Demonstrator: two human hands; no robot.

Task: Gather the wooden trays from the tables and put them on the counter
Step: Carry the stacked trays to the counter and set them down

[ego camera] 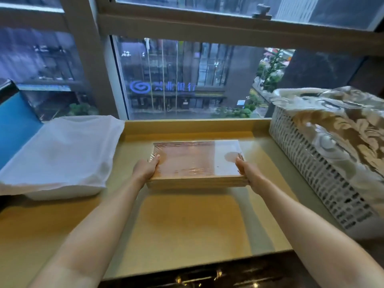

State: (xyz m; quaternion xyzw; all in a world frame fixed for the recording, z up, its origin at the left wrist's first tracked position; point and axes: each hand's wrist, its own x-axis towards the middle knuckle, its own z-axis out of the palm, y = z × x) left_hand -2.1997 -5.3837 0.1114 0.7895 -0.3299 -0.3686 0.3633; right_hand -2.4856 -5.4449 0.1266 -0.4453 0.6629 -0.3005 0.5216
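Note:
A rectangular wooden tray (195,162) with a glossy reddish inner surface is held over the yellowish counter (187,221) by the window. My left hand (146,169) grips its left edge, thumb on top. My right hand (246,170) grips its right edge the same way. Layered wood edges along the near side look like more than one tray stacked; I cannot tell how many. Whether the tray rests on the counter or hovers just above it is unclear.
A white cloth-covered bin (60,154) sits on the counter at left. A white perforated plastic basket (315,169) draped with patterned fabric (342,121) stands at right. A large window (187,80) lies straight behind the counter's raised back ledge. A dark edge runs along the counter's front.

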